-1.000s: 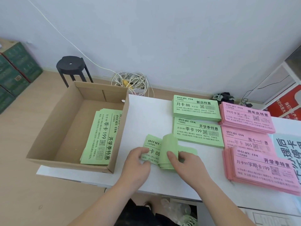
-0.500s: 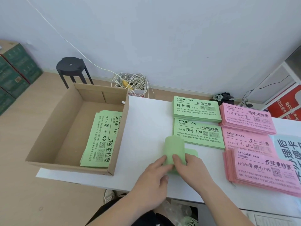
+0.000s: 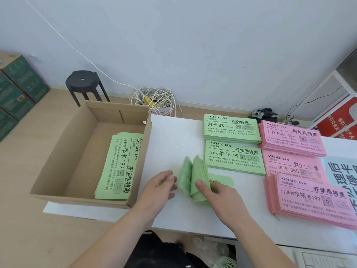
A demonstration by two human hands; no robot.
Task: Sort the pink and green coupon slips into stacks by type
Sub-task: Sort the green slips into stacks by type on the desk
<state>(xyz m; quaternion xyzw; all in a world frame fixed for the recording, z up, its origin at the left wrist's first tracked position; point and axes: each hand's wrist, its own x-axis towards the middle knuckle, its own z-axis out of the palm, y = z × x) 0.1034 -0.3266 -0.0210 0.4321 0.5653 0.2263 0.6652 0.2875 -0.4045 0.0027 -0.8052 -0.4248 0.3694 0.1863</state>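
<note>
Right grip (image 3: 222, 192) clamps the green bundle (image 3: 200, 171). Thumb is on its face and fingers behind, with the slips bent up on edge off the bench (image 3: 173, 136). Left grip (image 3: 160, 184) is slack, fingers loosely curled, holding nothing I can make out. Its tips sit just beside a blurred outer flap (image 3: 185, 176) of the bundle; touching or not, I can't tell.

Risks, my read:
- The bundle is pinched from one side only. If the thumb slides, the bundle springs open and slips scatter, some face-down.
- Print on the bundle is hidden from me. A misfile is easy between the 月卡 88 stack (image 3: 231, 130) and the 季卡 199 stack (image 3: 234, 157), same colour, one just behind the other.
- A careless sweep right would catch the near pink stack (image 3: 313, 200), whose slips are already ragged.

Room:
- Bare bench runs from the cardboard box (image 3: 87, 151) wall to the green stacks, back to the far edge.
- The front edge lies close under both wrists.
- The box wall blocks any move left; boxed green slips (image 3: 119, 165) lie inside.
</note>
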